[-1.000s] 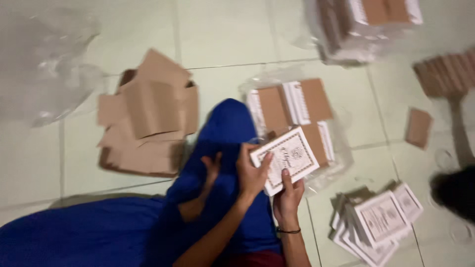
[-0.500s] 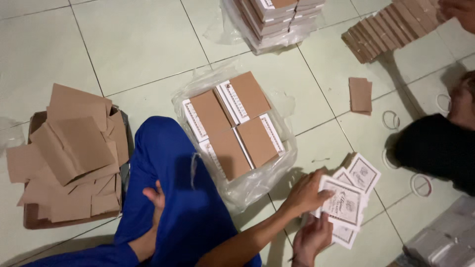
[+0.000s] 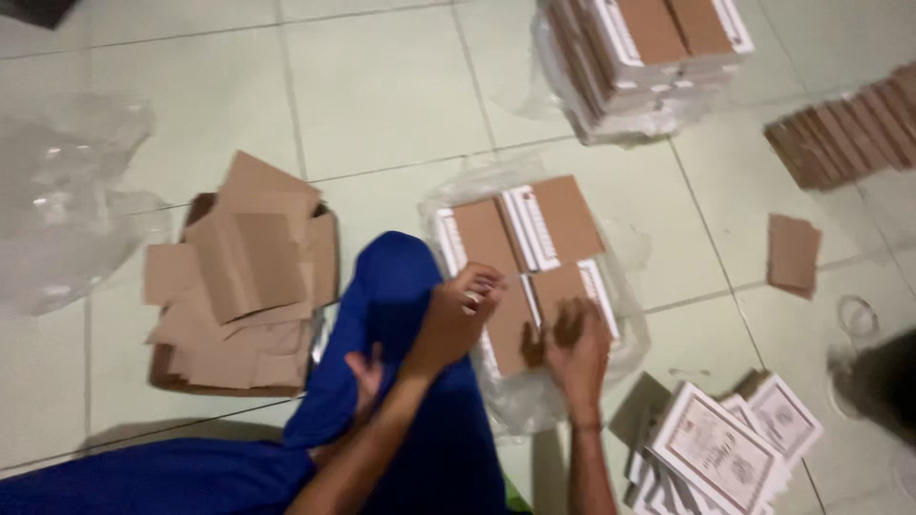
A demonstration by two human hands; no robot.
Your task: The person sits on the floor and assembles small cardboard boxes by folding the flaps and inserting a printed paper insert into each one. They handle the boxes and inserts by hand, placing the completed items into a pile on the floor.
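My left hand [image 3: 456, 319] and my right hand [image 3: 575, 346] both rest on a bundle of flat brown and white packets [image 3: 530, 259] lying on torn clear plastic on the tiled floor. The left hand's fingers curl on the near-left packet's edge. The right hand lies with fingers spread on the near-right packet. Whether either hand grips a packet is unclear. My blue-clad leg [image 3: 382, 315] lies just left of the bundle.
A heap of brown card pieces [image 3: 243, 277] sits at the left beside crumpled plastic [image 3: 67, 200]. White printed cards [image 3: 720, 453] are piled lower right. Another wrapped bundle [image 3: 649, 52] lies at top, brown strips [image 3: 844, 138] at right. Someone's dark head [image 3: 883, 386] shows at the right edge.
Both hands left the pile of white printed cards at lower right and moved up-left onto the packet bundle. A second ago they held one white card; it is no longer in hand.
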